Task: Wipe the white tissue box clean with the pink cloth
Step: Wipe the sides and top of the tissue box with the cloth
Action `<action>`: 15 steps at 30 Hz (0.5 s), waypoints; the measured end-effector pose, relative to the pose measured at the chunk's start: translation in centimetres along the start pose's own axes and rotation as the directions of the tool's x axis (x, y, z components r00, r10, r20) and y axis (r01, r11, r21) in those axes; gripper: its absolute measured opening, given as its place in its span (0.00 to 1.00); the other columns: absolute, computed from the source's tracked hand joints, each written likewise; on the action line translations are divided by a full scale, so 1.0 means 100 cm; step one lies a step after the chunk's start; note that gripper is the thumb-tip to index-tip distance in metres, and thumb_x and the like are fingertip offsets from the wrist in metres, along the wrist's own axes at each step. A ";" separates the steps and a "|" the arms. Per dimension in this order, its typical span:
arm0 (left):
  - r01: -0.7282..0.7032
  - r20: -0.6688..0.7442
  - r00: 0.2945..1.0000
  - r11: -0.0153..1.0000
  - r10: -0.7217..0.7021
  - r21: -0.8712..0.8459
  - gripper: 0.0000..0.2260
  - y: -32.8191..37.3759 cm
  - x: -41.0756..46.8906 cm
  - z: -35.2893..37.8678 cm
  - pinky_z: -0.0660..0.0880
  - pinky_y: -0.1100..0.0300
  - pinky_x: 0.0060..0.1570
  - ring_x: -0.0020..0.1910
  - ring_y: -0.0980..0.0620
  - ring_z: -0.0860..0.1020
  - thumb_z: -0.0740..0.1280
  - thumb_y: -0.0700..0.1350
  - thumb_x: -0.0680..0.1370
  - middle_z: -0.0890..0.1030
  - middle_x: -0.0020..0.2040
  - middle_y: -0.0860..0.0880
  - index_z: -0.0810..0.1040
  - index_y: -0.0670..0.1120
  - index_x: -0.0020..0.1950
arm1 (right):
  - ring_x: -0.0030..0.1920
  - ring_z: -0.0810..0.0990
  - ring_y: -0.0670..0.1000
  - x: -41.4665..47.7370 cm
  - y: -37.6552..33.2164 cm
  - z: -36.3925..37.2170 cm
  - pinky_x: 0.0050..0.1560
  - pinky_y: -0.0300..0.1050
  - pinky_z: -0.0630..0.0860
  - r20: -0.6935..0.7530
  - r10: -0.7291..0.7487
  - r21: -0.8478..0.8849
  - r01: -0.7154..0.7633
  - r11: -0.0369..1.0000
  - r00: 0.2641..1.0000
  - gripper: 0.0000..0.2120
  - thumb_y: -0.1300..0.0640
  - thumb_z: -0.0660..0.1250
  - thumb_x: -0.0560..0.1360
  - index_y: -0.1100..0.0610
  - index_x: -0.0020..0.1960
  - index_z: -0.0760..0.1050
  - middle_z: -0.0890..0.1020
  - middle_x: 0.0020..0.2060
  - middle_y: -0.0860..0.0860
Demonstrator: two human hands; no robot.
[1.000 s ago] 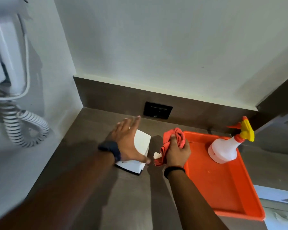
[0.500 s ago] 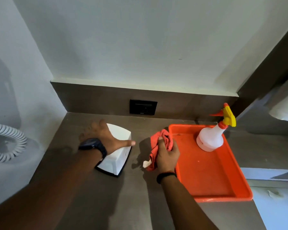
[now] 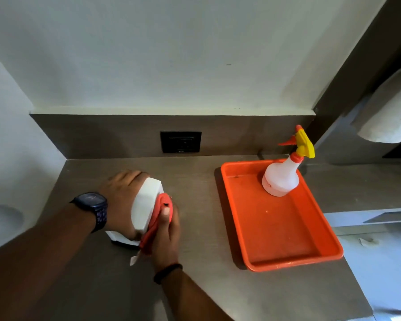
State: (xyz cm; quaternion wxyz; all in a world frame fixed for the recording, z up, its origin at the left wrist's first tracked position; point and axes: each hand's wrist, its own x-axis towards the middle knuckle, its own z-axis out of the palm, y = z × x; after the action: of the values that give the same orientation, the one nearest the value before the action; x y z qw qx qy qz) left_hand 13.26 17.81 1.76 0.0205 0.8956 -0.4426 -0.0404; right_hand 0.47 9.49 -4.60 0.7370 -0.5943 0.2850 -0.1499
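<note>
The white tissue box [image 3: 145, 205] stands on the grey-brown counter, left of centre. My left hand [image 3: 120, 200], with a dark watch on the wrist, grips the box from its left and far side, fingers curled over the top edge. My right hand [image 3: 166, 237] holds the bunched pink cloth [image 3: 159, 214] and presses it against the box's right face. A white label hangs from the cloth's lower end. The box's base is partly hidden by both hands.
An orange tray [image 3: 287, 239] lies to the right with a white spray bottle [image 3: 283, 174] with a yellow trigger standing in its far corner. A black wall socket [image 3: 180, 142] sits in the backsplash. White walls close the left and back. The counter's edge drops off at right.
My right hand has brought the pink cloth left from beside the tray onto the box's right face. My left hand has shifted to grip the box's far side. The view has moved closer.
</note>
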 end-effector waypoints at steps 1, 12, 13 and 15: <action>-0.007 -0.013 1.000 1.000 0.007 -0.010 0.55 0.000 -0.002 -0.001 0.72 0.50 0.57 0.57 0.46 0.72 0.70 0.72 0.43 0.73 0.60 0.49 0.62 0.49 0.65 | 0.74 0.68 0.46 -0.002 0.000 0.005 0.75 0.54 0.65 -0.008 -0.040 -0.028 0.040 0.999 0.999 0.30 0.27 0.52 0.73 0.37 0.71 0.66 0.71 0.73 0.46; 0.044 0.042 0.998 0.999 -0.044 0.020 0.58 0.003 -0.005 0.000 0.65 0.47 0.66 0.62 0.43 0.68 0.69 0.71 0.43 0.70 0.64 0.46 0.59 0.46 0.67 | 0.65 0.76 0.51 0.026 -0.002 0.009 0.71 0.56 0.70 -0.060 0.088 -0.074 -0.092 0.993 0.994 0.25 0.36 0.53 0.77 0.48 0.66 0.73 0.79 0.63 0.51; 0.040 0.030 0.999 0.999 -0.041 0.020 0.57 0.003 -0.005 0.000 0.66 0.47 0.65 0.61 0.43 0.69 0.69 0.71 0.43 0.71 0.63 0.46 0.60 0.46 0.67 | 0.65 0.75 0.50 0.016 0.003 0.008 0.71 0.55 0.70 -0.058 0.085 -0.078 -0.089 0.993 0.995 0.28 0.33 0.52 0.75 0.46 0.67 0.72 0.79 0.64 0.49; 0.033 0.012 0.999 0.999 -0.034 0.021 0.56 0.003 -0.005 0.002 0.68 0.46 0.63 0.59 0.42 0.71 0.69 0.70 0.42 0.73 0.61 0.46 0.60 0.47 0.65 | 0.68 0.74 0.46 -0.004 0.011 0.008 0.71 0.54 0.70 -0.055 0.027 -0.061 -0.031 0.998 0.998 0.30 0.29 0.52 0.72 0.41 0.68 0.70 0.77 0.67 0.47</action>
State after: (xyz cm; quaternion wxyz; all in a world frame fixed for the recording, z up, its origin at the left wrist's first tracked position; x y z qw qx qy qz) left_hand 12.67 18.01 1.58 0.0078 0.9027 -0.4281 -0.0419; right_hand 0.54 10.58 -5.43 0.7124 -0.6082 0.3179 -0.1464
